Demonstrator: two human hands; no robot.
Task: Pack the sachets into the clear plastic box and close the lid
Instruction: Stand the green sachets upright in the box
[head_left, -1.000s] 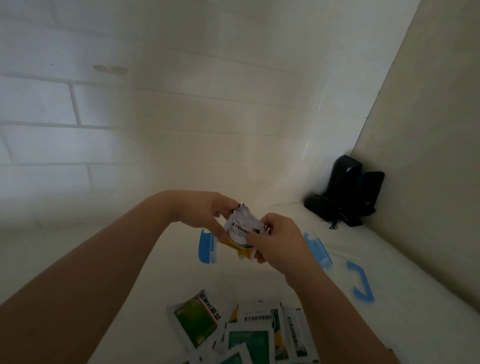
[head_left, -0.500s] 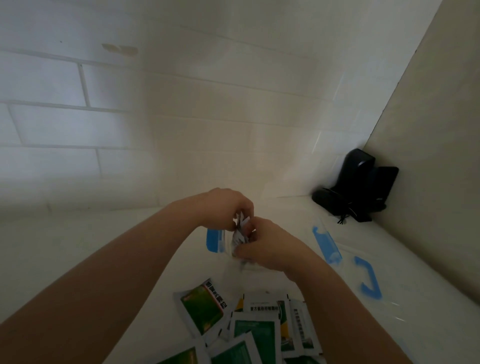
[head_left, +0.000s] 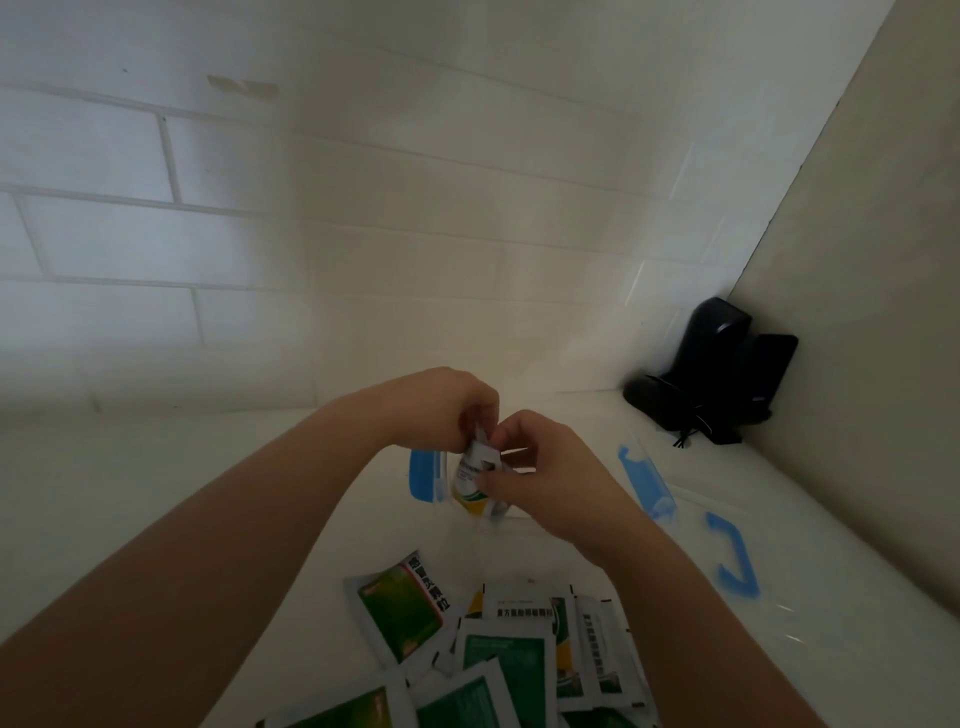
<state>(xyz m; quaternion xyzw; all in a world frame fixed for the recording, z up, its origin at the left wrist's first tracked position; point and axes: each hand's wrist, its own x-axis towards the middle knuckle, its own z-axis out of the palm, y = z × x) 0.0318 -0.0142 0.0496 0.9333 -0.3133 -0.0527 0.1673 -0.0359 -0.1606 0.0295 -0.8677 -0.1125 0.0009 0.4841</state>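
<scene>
The clear plastic box (head_left: 467, 525) is largely hidden behind both hands, and the sachets (head_left: 498, 670) at 6 o'clock are cut off by the bottom edge.

L hand (head_left: 441, 408) & R hand (head_left: 540, 467) meet mid-air, fingers curled, prob. pinching.

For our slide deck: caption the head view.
Both hands hold a sachet above the clear plastic box; more sachets wait nearby.

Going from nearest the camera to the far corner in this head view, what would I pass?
Loose sachets → the two hands holding a bunch of sachets over the clear plastic box → black device in the corner.
</scene>
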